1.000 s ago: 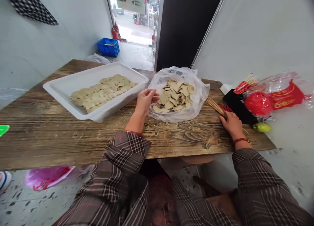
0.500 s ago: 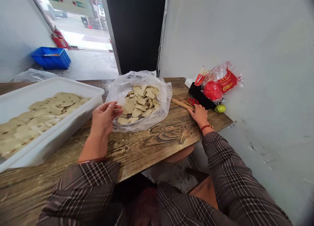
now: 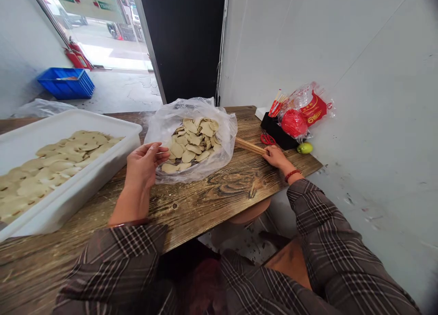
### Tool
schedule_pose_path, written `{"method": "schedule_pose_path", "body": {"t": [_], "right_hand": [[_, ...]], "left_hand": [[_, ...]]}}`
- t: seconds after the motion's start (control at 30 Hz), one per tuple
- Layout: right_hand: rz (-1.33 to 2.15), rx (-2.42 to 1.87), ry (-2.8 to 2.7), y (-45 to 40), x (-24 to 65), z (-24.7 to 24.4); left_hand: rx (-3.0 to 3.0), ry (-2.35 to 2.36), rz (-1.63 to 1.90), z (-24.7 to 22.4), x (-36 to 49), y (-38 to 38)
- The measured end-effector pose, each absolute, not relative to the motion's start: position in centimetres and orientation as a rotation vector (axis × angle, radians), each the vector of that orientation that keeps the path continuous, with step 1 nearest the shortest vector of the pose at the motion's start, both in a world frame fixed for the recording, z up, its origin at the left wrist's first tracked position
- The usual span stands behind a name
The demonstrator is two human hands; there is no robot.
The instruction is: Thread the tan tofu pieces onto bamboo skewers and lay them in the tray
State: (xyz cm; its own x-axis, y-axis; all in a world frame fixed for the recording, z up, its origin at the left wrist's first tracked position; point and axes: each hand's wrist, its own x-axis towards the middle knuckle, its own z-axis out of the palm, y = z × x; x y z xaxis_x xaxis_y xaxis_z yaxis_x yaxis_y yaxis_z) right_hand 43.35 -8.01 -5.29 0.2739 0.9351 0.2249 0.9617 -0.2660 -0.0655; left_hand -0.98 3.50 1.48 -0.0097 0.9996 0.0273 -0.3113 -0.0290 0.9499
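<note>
My right hand (image 3: 274, 157) is closed around one end of a bundle of thin wooden skewers (image 3: 249, 146). They lie slanted over the table, their far ends at the right edge of a clear plastic bag (image 3: 230, 144). Inside that opened bag is a heap of flat, pale tan slices (image 3: 194, 139). Beside its left rim hovers my left hand (image 3: 145, 162), fingers loosely bent and a little apart, with nothing visible in them. To the left stands a white plastic tub (image 3: 85, 180) holding overlapping tan pieces (image 3: 58, 162).
Red-handled scissors (image 3: 267, 138) lie by a black box (image 3: 278, 135) with red-wrapped sticks and a red plastic packet (image 3: 313, 110). A green fruit (image 3: 304, 147) sits at the right end of the wooden table (image 3: 219, 201). A blue crate (image 3: 66, 83) is on the floor beyond.
The skewers under my right hand are now gathered into a tighter bundle, and the hand has turned and gripped their near end. My left hand has stayed by the bag. The view shifted slightly.
</note>
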Motion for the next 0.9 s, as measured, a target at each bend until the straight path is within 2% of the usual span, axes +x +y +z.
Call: {"method": "schedule_pose_path", "body": {"t": [0.3, 0.63, 0.9], "right_hand": [[-0.325, -2.442, -1.598, -9.8, 41.4, -5.8], [-0.175, -2.376, -1.858, -10.0, 42.9, -4.9], [-0.257, -2.349, -1.926, -11.6, 42.1, -4.7]], "left_hand": [[0.991, 0.941, 1.361, 1.3, -0.9, 3.5], [1.001, 0.967, 1.338, 1.7, -0.7, 3.2], [1.007, 1.014, 1.322, 2.0, -0.5, 2.9]]}}
